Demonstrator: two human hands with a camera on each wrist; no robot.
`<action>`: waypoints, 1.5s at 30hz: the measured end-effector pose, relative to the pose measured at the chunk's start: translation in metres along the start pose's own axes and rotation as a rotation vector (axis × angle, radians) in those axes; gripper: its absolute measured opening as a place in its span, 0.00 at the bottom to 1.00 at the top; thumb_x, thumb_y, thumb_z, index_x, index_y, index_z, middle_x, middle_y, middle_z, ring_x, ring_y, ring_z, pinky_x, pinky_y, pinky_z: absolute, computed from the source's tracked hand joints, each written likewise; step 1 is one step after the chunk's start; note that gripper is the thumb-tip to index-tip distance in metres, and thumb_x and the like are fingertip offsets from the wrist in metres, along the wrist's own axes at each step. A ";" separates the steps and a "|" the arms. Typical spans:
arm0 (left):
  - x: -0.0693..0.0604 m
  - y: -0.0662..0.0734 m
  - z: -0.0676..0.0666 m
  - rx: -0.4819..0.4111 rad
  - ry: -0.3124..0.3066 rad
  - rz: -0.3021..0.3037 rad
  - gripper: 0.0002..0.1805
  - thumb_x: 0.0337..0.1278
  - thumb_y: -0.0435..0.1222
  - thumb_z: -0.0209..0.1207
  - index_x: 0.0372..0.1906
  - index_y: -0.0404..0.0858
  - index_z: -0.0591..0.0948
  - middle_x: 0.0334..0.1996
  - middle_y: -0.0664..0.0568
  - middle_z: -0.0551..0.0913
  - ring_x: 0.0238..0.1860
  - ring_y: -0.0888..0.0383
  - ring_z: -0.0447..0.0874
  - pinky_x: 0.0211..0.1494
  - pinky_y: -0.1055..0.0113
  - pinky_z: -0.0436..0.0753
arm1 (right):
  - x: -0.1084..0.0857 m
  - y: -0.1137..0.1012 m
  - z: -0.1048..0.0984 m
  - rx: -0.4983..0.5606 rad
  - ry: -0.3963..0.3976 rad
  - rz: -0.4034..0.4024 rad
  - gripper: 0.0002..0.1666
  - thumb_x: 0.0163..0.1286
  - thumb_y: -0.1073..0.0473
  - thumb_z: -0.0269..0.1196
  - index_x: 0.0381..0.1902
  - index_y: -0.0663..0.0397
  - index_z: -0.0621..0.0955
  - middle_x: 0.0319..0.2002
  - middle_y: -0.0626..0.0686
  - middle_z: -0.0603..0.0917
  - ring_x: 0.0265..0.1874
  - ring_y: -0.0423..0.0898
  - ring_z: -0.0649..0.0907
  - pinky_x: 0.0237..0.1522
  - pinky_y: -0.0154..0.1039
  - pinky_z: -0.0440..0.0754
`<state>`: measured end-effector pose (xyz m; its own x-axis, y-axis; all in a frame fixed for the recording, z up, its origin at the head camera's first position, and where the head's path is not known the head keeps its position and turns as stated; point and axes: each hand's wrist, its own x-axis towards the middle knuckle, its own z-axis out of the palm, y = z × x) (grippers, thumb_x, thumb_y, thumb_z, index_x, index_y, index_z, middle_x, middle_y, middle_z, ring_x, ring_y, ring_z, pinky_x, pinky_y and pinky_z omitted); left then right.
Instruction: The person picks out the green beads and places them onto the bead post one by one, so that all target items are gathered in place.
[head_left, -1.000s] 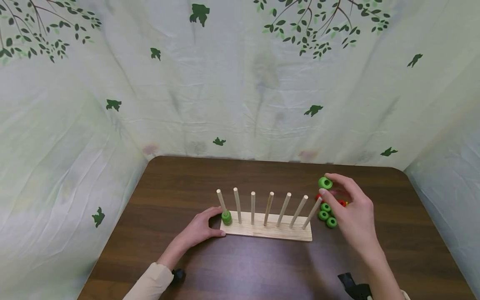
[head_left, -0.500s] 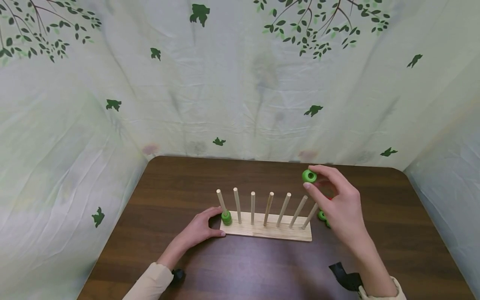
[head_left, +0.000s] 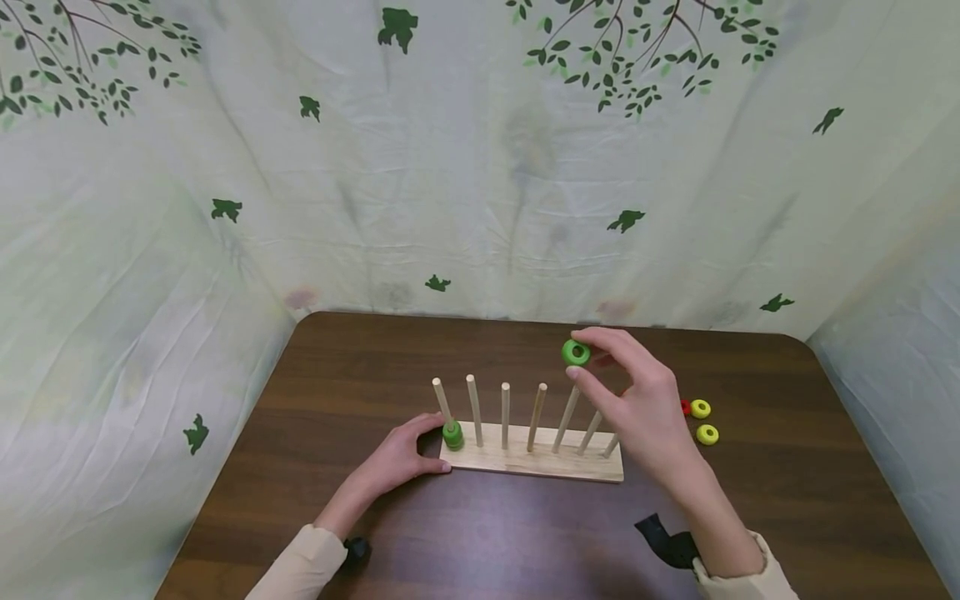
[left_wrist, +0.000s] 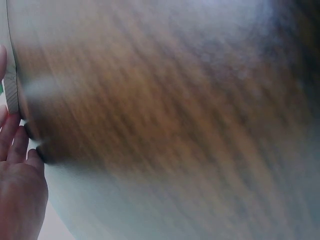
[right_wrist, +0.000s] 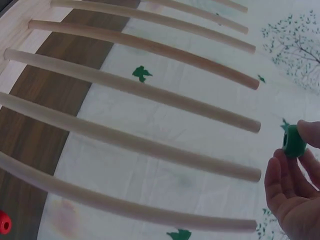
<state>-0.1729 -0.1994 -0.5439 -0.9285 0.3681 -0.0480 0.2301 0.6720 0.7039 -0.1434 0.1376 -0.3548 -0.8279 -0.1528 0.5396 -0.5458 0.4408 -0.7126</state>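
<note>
A pale wooden peg board [head_left: 525, 463] with a row of several upright pegs lies on the table. My left hand [head_left: 401, 454] holds its left end between thumb and fingers. On the leftmost peg sit stacked green rings [head_left: 453, 437]. Between thumb and fingertips, my right hand [head_left: 651, 412] pinches another green ring [head_left: 567, 356], raised above the pegs on the right part of the board. The right wrist view shows this green ring [right_wrist: 297, 143] beyond the peg tips, touching none. My right hand hides parts of the rightmost pegs in the head view.
Two yellow rings [head_left: 707, 442] and a partly hidden red ring [head_left: 685, 407] lie right of the board on the brown table [head_left: 360, 367]. A red ring [right_wrist: 4, 226] also shows in the right wrist view. A leaf-printed cloth [head_left: 480, 183] hangs behind the table.
My right hand has carried the green ring leftward from beside the board to above its pegs. The yellow rings have come into sight, while loose green rings are now hidden. My left hand stays still.
</note>
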 end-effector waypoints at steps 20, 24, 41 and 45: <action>0.001 -0.004 0.001 -0.004 -0.013 -0.029 0.39 0.40 0.45 0.78 0.62 0.41 0.78 0.64 0.44 0.74 0.67 0.46 0.68 0.67 0.49 0.67 | 0.019 -0.010 0.038 -0.003 -0.176 -0.124 0.27 0.62 0.65 0.71 0.59 0.45 0.80 0.56 0.40 0.79 0.57 0.39 0.75 0.56 0.39 0.75; 0.001 -0.004 0.001 0.000 -0.013 -0.025 0.39 0.40 0.45 0.78 0.62 0.41 0.78 0.64 0.45 0.74 0.67 0.46 0.68 0.67 0.49 0.67 | 0.023 -0.013 0.045 0.022 -0.193 -0.147 0.28 0.62 0.65 0.71 0.59 0.45 0.79 0.56 0.41 0.79 0.57 0.39 0.75 0.56 0.39 0.75; 0.000 0.000 -0.001 -0.015 -0.014 -0.042 0.38 0.40 0.44 0.78 0.62 0.42 0.78 0.64 0.46 0.75 0.67 0.47 0.68 0.67 0.49 0.67 | 0.041 -0.020 0.068 0.047 -0.302 -0.197 0.24 0.61 0.64 0.71 0.56 0.48 0.81 0.53 0.41 0.81 0.52 0.35 0.78 0.52 0.35 0.77; 0.000 0.002 -0.002 -0.027 -0.011 -0.043 0.38 0.40 0.44 0.78 0.62 0.42 0.78 0.64 0.45 0.75 0.67 0.47 0.68 0.67 0.49 0.67 | 0.045 -0.021 0.075 0.054 -0.339 -0.212 0.22 0.63 0.63 0.70 0.55 0.49 0.81 0.52 0.41 0.81 0.50 0.34 0.79 0.51 0.32 0.77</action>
<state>-0.1727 -0.1994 -0.5413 -0.9341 0.3465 -0.0865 0.1820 0.6702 0.7195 -0.1789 0.0555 -0.3496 -0.6872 -0.5226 0.5046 -0.7073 0.3224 -0.6291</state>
